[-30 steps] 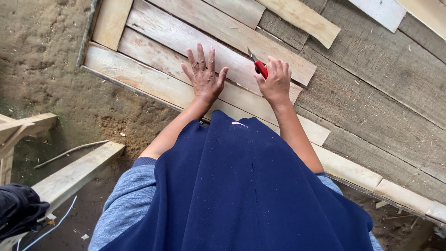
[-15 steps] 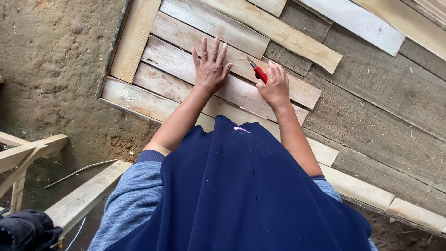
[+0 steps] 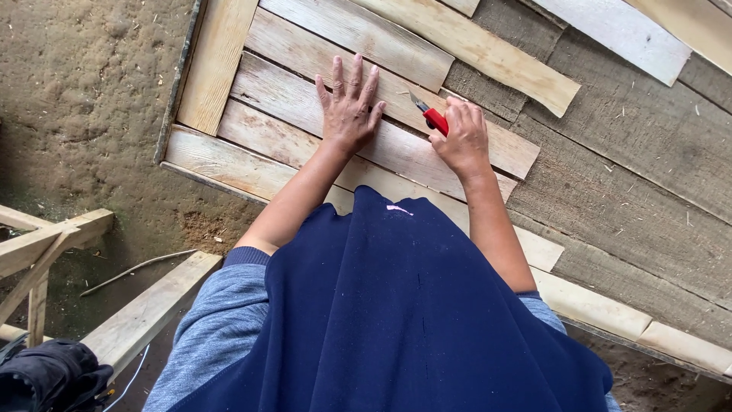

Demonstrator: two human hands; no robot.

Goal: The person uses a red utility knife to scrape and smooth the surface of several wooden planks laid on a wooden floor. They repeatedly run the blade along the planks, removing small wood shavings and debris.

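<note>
While left hand (image 3: 349, 107) flattens slats (image 3: 305, 91), right hand (image 3: 463, 141) grips knife (image 3: 431, 116)

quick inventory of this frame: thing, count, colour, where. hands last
wood slats: several, pale, laid side by side under the hands
grey board surface: one, weathered grey, right half
loose slat: one, pale, angled at top centre
plank: one, pale, lower left over the dirt
dirt ground: brown, left side
dark bundle: one, black, bottom left corner
knife: one, red handle, blade tip on a slat
left hand: flat, fingers spread on a slat
right hand: closed around the knife
</note>
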